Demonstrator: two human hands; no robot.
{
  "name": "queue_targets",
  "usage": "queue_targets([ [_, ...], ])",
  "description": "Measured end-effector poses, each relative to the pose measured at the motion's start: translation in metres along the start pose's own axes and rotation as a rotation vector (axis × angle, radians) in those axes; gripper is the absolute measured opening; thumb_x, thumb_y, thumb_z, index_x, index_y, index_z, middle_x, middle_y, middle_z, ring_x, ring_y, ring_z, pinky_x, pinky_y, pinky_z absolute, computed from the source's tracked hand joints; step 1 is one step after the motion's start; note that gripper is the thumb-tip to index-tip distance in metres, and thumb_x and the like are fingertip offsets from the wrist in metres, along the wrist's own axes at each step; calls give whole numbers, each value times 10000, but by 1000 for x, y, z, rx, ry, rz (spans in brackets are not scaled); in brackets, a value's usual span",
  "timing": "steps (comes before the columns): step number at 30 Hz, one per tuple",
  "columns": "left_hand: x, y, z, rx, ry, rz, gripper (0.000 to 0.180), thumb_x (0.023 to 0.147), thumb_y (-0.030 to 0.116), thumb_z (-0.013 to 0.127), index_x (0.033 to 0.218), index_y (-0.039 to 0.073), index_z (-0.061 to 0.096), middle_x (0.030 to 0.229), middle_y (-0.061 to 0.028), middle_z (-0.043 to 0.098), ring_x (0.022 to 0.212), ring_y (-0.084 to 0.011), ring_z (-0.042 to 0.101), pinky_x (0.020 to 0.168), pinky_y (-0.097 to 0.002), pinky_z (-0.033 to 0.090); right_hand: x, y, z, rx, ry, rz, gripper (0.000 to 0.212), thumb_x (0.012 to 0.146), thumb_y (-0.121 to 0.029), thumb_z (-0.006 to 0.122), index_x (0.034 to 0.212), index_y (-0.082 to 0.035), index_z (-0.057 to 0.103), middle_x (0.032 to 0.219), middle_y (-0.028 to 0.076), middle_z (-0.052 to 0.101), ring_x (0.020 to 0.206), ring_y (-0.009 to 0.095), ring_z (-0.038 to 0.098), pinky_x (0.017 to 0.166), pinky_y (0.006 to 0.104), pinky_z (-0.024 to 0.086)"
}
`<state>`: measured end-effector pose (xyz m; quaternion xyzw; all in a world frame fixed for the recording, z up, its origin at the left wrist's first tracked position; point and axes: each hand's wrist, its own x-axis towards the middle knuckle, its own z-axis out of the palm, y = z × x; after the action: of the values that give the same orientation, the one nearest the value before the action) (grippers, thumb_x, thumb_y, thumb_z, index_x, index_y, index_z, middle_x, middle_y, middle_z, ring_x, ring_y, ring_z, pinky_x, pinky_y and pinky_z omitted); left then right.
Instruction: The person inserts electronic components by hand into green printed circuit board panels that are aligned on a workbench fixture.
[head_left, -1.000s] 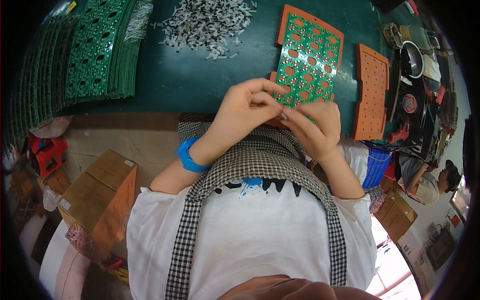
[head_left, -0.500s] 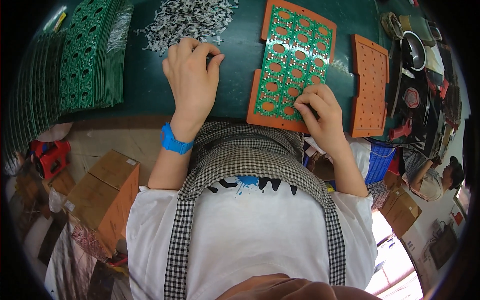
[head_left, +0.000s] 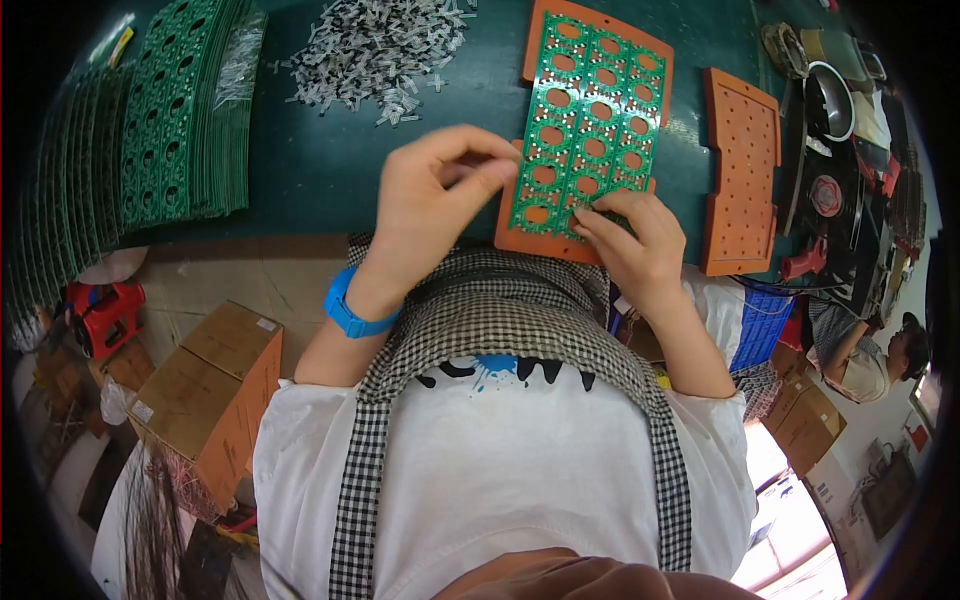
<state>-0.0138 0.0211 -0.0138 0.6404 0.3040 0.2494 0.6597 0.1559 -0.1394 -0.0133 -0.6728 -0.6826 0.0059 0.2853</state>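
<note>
A green circuit board panel point(head_left: 572, 130) with rows of oval cutouts lies on an orange-brown fixture tray point(head_left: 548, 243). My left hand point(head_left: 425, 195), wearing a blue wristwatch point(head_left: 350, 305), is at the panel's left edge with thumb and forefinger pinched. Whatever is between those fingertips is too small to make out. Over the panel's lower right part, my right hand point(head_left: 643, 240) has its fingertips pinched near the bottom cutouts; any part in them is hidden. A pile of small clear-and-dark components point(head_left: 375, 50) is spread beyond my left hand.
Stacked green circuit boards point(head_left: 185, 120) stand at the left of the dark green table point(head_left: 310, 170). A second orange-brown tray point(head_left: 740, 170) lies to the right, near a metal bowl point(head_left: 830, 100). Cardboard boxes point(head_left: 205, 370) sit at lower left. Another person point(head_left: 865, 360) is at far right.
My left hand has moved from the component pile rightward and nearer to the panel's left edge. My right hand has shifted slightly left over the panel's lower end.
</note>
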Motion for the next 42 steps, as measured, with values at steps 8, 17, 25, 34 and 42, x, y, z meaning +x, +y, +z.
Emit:
queue_targets([
  [8, -7, 0, 15, -310, -204, -128, 189, 860, -15, 619, 1047, -46, 623, 956, -77, 645, 847, -99, 628, 719, -207, 510, -2, 3, 0, 194, -2, 267, 177, 721, -29, 729, 894, -38, 692, 854, 67, 607, 761, 213, 600, 637, 301, 480],
  [17, -22, 29, 8, 348, -335, 215, 205, 832, -22, 600, 1029, -23, 654, 999, -134, 653, 817, -211, 634, 710, -287, 501, 4, -2, -7, 308, -29, 506, 122, 768, 3, 692, 886, -21, 676, 851, 86, 613, 735, 208, 604, 632, 287, 479],
  [25, -52, 120, 10, 588, -132, 1127, 114, 600, 239, 599, 634, 133, 622, 657, 3, 597, 657, -120, 587, 881, -269, 402, 7, -3, -8, 292, -63, 338, 88, 775, 16, 664, 851, -7, 627, 859, 89, 616, 796, 229, 608, 684, 309, 488],
  [34, -88, 107, 18, 291, 142, 864, 209, 641, 151, 767, 743, 67, 604, 728, -62, 624, 709, -176, 572, 563, -252, 415, 1, 8, 5, 270, -10, 336, 85, 773, -12, 674, 846, -11, 630, 854, 72, 627, 811, 234, 607, 710, 318, 489],
  [42, -101, 129, 9, 333, 32, 589, 210, 713, 159, 752, 817, 49, 606, 854, -100, 623, 745, -197, 549, 524, -316, 433, -1, 5, 9, 280, 42, 324, 75, 766, -9, 675, 824, -21, 629, 830, 61, 622, 779, 223, 595, 699, 317, 465],
])
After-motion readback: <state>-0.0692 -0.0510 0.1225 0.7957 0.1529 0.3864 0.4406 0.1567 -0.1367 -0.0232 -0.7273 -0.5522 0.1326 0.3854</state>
